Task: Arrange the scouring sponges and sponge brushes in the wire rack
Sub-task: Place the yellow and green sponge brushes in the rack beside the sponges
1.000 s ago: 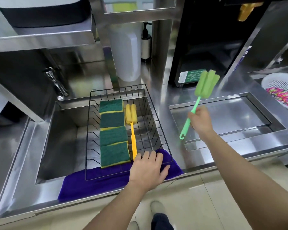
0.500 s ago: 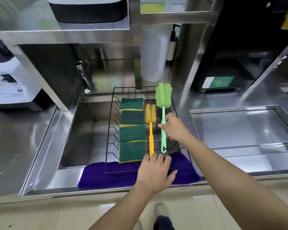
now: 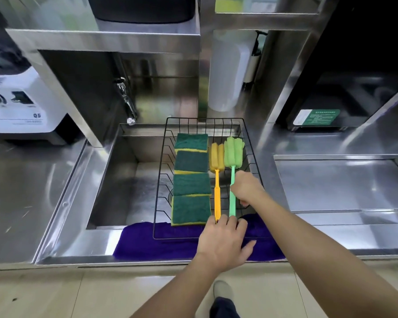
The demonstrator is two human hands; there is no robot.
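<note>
Sponge brush in green [image 3: 233, 157], light with a soft foam head, lay in the wire rack [image 3: 207, 180] beside 4 sponges, right hand [image 3: 247, 188] closed on its stiff handle, left hand [image 3: 223, 244] flat, empty.

Black wire rack [image 3: 251, 143] over the stainless steel sink [image 3: 115, 180]: open from above. Its left strip is filled by a column of four green-and-yellow scouring sponges [image 3: 191, 180]; beside them lie a yellow sponge brush [image 3: 217, 171] and a green sponge brush [image 3: 233, 166], close together. The right hand [image 3: 247, 188] occupies the right strip; the left hand [image 3: 223, 243] covers the near rim. A chrome tap [image 3: 126, 99] and steel shelf [image 3: 106, 40] overhang the sink's far left.
</note>
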